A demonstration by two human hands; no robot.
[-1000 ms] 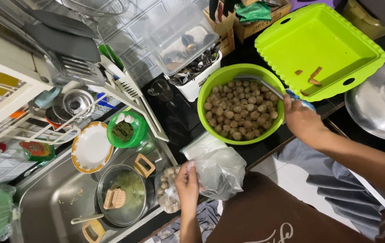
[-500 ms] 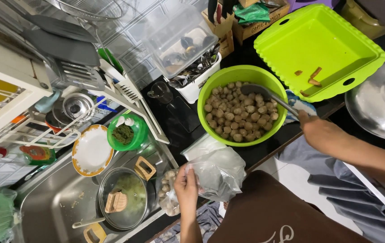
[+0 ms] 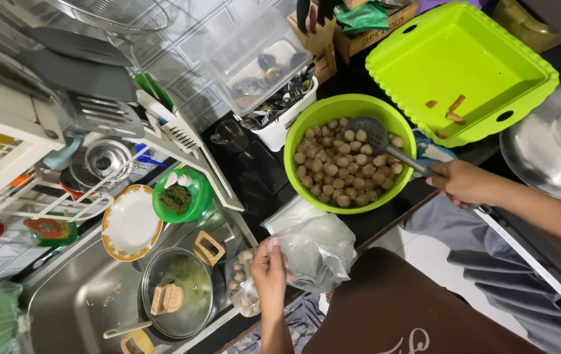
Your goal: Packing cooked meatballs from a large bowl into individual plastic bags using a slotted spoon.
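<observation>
A lime-green bowl full of brown meatballs sits on the dark counter. My right hand grips the handle of a grey slotted ladle, whose head rests on the meatballs at the bowl's far side. My left hand pinches the mouth of a clear plastic bag at the counter's near edge. A second clear bag with meatballs lies just left of that hand, by the sink.
A lime-green square tray with a few scraps lies right of the bowl, a metal lid beyond it. The sink holds a glass-lidded pan; nearby are a plate, a small green bowl, a cutlery holder and a dish rack.
My right hand has drawn back from the bowl's rim toward the right, and the ladle's head now lies on the meatballs. My left hand stays on the bag.
</observation>
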